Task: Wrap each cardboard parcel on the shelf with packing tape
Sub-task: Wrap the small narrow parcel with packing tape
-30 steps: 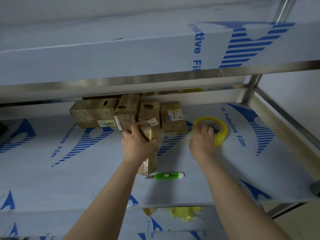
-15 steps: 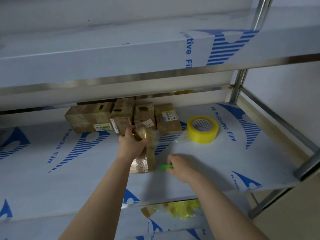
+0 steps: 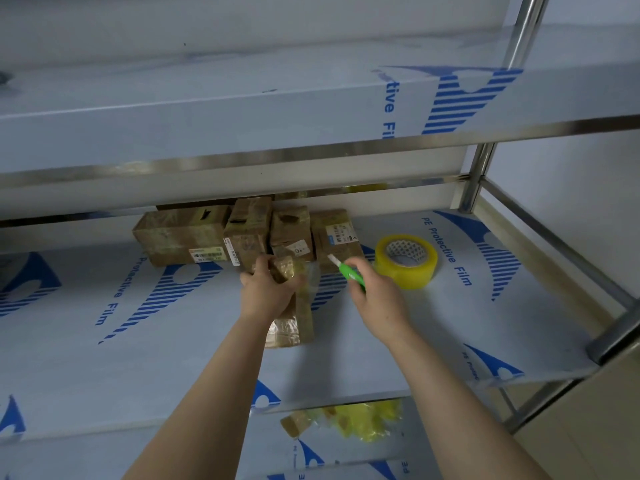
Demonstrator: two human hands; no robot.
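Observation:
A long tape-wrapped cardboard parcel (image 3: 294, 327) lies on the middle shelf (image 3: 138, 341), and my left hand (image 3: 268, 289) grips its far end. My right hand (image 3: 379, 296) holds a green utility knife (image 3: 349, 271) with its tip pointing up and left, toward the parcel's far end. A strip of clear tape (image 3: 313, 278) stretches to the right off the parcel's far end. The yellow tape roll (image 3: 407, 261) rests flat on the shelf to the right of my right hand. Several taped parcels (image 3: 249, 233) are lined up at the back.
The upper shelf (image 3: 242, 112) overhangs the back row closely. A steel post (image 3: 479, 174) and side rail (image 3: 554, 244) bound the right end. On the lower shelf lie yellow packing scraps (image 3: 367, 420) and a small cardboard piece (image 3: 294, 422).
My right hand left the tape roll, came down to the green knife on the shelf, picked it up and raised it toward the parcel. My left hand kept its grip.

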